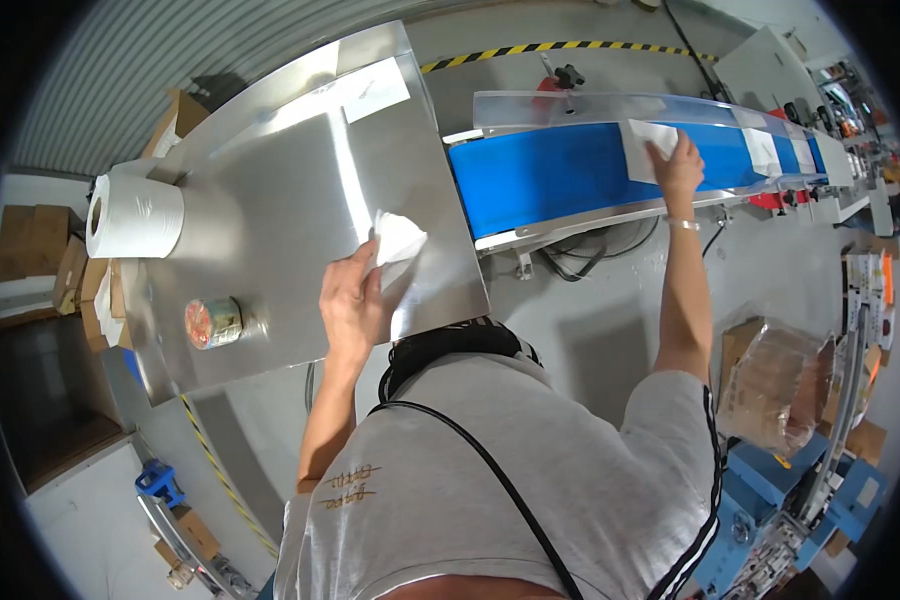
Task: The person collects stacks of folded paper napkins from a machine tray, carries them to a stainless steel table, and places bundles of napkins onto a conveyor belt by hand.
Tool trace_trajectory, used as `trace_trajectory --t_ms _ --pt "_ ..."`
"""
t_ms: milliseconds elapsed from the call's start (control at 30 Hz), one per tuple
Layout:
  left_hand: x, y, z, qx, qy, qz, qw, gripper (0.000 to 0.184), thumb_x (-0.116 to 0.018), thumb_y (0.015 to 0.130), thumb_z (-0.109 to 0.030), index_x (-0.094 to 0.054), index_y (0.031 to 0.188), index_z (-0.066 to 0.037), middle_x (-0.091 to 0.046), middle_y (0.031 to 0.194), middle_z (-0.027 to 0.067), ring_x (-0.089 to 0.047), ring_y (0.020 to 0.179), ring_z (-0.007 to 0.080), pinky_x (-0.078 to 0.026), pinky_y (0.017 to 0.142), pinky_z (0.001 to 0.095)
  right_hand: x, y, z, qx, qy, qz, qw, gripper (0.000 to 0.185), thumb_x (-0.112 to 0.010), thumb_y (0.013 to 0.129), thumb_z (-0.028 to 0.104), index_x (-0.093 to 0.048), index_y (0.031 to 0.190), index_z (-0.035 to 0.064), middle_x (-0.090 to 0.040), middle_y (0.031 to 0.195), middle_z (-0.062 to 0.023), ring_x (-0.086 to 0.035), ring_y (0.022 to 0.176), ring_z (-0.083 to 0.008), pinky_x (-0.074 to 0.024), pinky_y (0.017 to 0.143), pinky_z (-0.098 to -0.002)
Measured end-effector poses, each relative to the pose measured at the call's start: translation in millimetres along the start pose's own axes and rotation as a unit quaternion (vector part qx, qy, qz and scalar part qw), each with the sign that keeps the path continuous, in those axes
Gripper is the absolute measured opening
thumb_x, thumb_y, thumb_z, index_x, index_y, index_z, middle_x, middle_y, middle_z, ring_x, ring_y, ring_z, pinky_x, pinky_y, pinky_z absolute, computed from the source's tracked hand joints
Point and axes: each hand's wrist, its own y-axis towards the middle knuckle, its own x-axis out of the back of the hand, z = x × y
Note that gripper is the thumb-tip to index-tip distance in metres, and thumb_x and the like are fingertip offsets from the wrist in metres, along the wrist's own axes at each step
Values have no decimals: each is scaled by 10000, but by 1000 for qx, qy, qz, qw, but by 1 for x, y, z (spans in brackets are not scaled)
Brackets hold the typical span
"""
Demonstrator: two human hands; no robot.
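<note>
My left hand (352, 297) is closed on a crumpled white tissue (400, 238) over the right part of the steel table (270, 210). Out to the right, my right hand (678, 163) reaches over the blue conveyor belt (540, 175), its fingers on a flat white sheet (642, 150); whether they pinch it is hard to see. Farther along the belt lie more white pieces (763, 152).
A large white roll (150, 216) and a small patterned jar (213, 323) stand on the table's left part. White paper (377, 92) lies at its far edge. A clear guard (590, 108) runs along the belt. Boxes in plastic (778, 385) sit at right.
</note>
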Motion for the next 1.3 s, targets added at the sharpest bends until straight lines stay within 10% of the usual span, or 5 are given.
trace_trajectory --t_ms 300,667,967,1167,1300 --pt "-69 66 -48 104 -411 245 872 363 -650 870 36 -616 1227 -18 -684 1056 79 -619 951 141 -493 854 274 17 -93 159 -14 605 462 649 603 -780 824 225 -490 1315 27 -597 1145 -52 -558 1079 -150 -455 931 -297" --pt "-88 55 -48 37 -226 170 959 595 -727 832 -70 -493 1379 -65 -631 1213 140 -600 1076 218 -476 898 352 -44 18 -68 -91 110 -16 990 432 -687 905 252 -551 1217 -15 -642 986 -88 -608 891 -171 -496 758 -293" --pt "5 40 -65 -73 -324 48 942 213 -663 834 29 -674 1047 32 -658 867 105 -601 750 193 -483 712 283 -35 -175 -11 -269 252 -214 904 323 -682 878 181 -555 1122 10 -620 908 -145 -596 772 -291 -494 729 -404" --pt "161 16 -53 -567 -488 -67 661 252 -511 844 -304 -610 756 -90 -620 762 49 -555 711 199 -367 662 395 -140 -434 64 -431 199 -23 880 342 -651 873 274 -593 1115 40 -686 958 -164 -667 866 -314 -518 768 -401" --pt "195 -6 -62 -690 -514 -60 506 617 -579 886 -424 -434 1431 -174 -404 1484 27 -383 1289 164 -286 987 425 -155 -568 125 -523 183 78 829 371 -627 839 334 -642 1070 44 -695 994 -166 -663 935 -345 -517 836 -431"
